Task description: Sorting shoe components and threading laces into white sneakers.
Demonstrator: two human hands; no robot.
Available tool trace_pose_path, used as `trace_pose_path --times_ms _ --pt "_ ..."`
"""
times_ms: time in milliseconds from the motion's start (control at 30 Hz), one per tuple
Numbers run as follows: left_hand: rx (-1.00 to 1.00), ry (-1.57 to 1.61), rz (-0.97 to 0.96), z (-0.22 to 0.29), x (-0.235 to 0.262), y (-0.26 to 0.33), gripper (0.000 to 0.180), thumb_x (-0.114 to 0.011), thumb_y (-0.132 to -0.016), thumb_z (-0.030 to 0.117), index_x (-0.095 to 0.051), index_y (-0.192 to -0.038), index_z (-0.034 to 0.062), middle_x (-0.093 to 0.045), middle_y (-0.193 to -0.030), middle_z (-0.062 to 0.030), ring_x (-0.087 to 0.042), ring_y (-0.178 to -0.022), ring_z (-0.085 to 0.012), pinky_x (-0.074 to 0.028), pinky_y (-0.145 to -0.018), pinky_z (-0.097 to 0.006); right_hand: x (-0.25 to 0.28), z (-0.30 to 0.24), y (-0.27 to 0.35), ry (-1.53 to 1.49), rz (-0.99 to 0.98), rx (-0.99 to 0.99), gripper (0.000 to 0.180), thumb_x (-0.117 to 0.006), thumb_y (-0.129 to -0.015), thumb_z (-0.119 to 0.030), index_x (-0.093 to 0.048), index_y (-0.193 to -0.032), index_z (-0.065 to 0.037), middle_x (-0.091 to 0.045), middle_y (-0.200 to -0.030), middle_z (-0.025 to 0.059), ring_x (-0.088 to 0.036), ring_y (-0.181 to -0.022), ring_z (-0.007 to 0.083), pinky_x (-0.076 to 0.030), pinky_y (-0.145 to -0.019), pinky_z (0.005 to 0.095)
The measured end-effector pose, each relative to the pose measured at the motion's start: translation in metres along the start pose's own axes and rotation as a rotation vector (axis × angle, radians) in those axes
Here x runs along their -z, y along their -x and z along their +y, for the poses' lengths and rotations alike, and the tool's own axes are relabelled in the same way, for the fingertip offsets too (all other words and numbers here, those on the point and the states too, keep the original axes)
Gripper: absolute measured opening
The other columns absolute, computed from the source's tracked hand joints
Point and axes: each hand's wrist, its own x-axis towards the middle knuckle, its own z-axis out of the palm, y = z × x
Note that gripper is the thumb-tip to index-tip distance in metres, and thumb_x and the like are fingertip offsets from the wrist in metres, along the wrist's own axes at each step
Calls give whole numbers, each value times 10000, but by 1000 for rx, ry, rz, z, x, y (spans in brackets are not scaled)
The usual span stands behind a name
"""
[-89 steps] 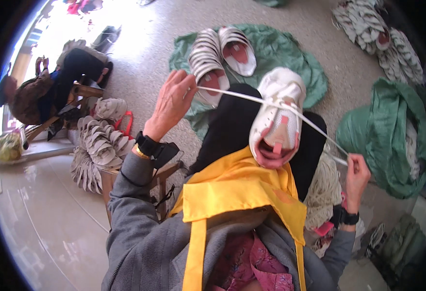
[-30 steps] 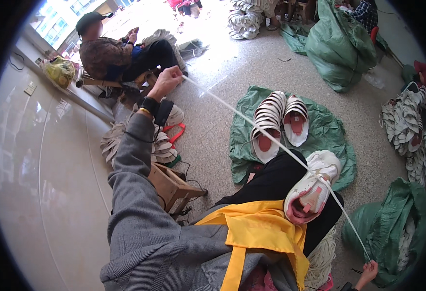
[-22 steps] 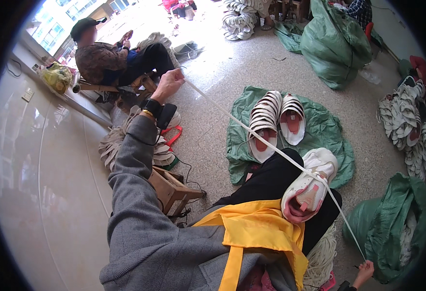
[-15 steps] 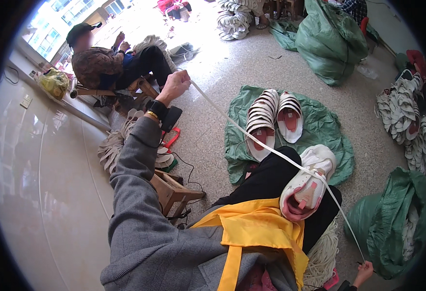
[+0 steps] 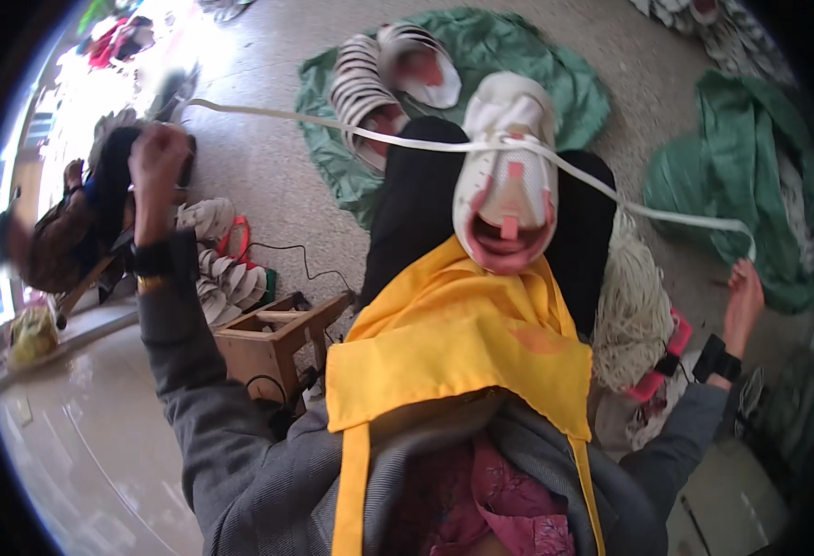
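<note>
Green cloth (image 5: 527, 46): spread on the floor under stacked soles (image 5: 361, 93), keeping them off the grit
Apron (image 5: 453, 343): yellow, over my lap
Shoe (image 5: 504, 176): white, propped on my knees, opening toward me
Cord (image 5: 333, 125): white, wrapped round my shoe, pulled taut both ways
Left hand (image 5: 157, 162): raised, fist clenched on cord
Right hand (image 5: 745, 292): low, pinching the other end

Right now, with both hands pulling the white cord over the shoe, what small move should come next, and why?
Probably bring the left hand back toward the white shoe. The white cord is already stretched taut across it, and the right hand holds the other end.
</note>
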Motion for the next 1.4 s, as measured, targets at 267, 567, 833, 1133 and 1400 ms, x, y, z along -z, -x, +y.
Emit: trace_pose_path --times_ms 267,567,833,1133,1400 --pt "122 867 -890 168 -147 124 95 -666 -941 69 -585 -914 26 -721 -936 -78 -639 -803 -96 -510 -741 -241 -197 -51 161 31 -798 -332 298 -637 -973 -168 -656 -1184 41 -694 -987 71 -638 -805 79 -532 -750 232" --pt "-253 466 -400 221 -185 113 84 -618 -883 -23 -537 -902 -34 -738 -1004 -141 -696 -809 -158 -543 -715 -303 -297 -48 177 549 -644 809 113 -683 -887 -70 -688 -939 30 -638 -864 138 -644 -712 270 -500 -647 369" --pt "-197 530 -305 222 -214 91 135 -673 -845 8 -554 -900 -24 -680 -808 -143 -690 -714 -200 -512 -645 -300 -331 -33 158 -43 -734 352 163 -639 -931 -10 -710 -1074 20 -712 -949 62 -667 -768 104 -546 -728 230" --pt "-118 749 -364 213 -230 85 122 -674 -861 17 -566 -898 -27 -690 -827 -84 -667 -761 -112 -519 -690 -258 -324 -29 160 -132 -822 217 233 -664 -937 -21 -670 -1165 30 -712 -972 58 -668 -858 85 -566 -810 232" --pt "-44 945 -443 219 -224 83 82 -645 -914 6 -565 -921 -14 -692 -922 -71 -643 -841 -97 -518 -772 -239 -330 -28 164 21 -766 350 132 -672 -899 2 -677 -1031 4 -729 -933 36 -686 -832 82 -560 -756 243"
